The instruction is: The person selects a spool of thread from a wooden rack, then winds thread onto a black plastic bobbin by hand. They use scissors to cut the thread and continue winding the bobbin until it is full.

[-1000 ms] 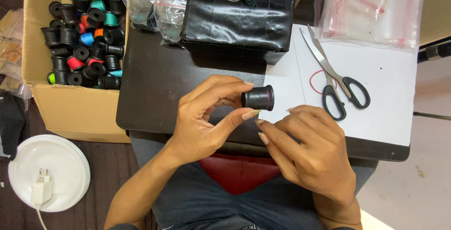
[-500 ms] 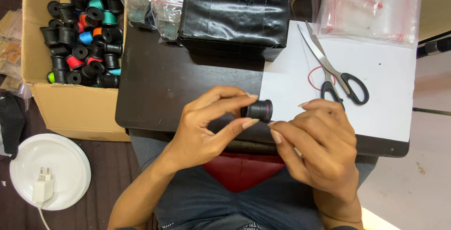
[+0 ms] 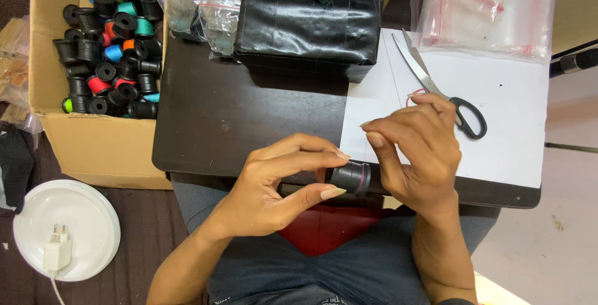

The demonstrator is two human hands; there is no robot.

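My left hand (image 3: 274, 186) grips a small black thread spool (image 3: 351, 177) between thumb and fingers, held sideways over the near edge of the dark table (image 3: 218, 118). My right hand (image 3: 417, 149) hovers just right of the spool, its fingers curled and pinched together at the spool's end, on what may be a thin thread; the thread itself is too fine to make out. The right hand partly covers a pair of black-handled scissors (image 3: 436, 90) lying on a white sheet (image 3: 517, 130).
A cardboard box (image 3: 99, 143) holding several black and coloured spools stands at the left. A black block (image 3: 308, 21) sits at the table's back, with clear plastic bags (image 3: 486, 9) at the back right. On the floor lies a white plate (image 3: 62, 230) with a charger.
Both hands dropped toward the table's near edge with the spool. My right hand rose and shifted over the scissors, its fingers now pinched beside the spool.
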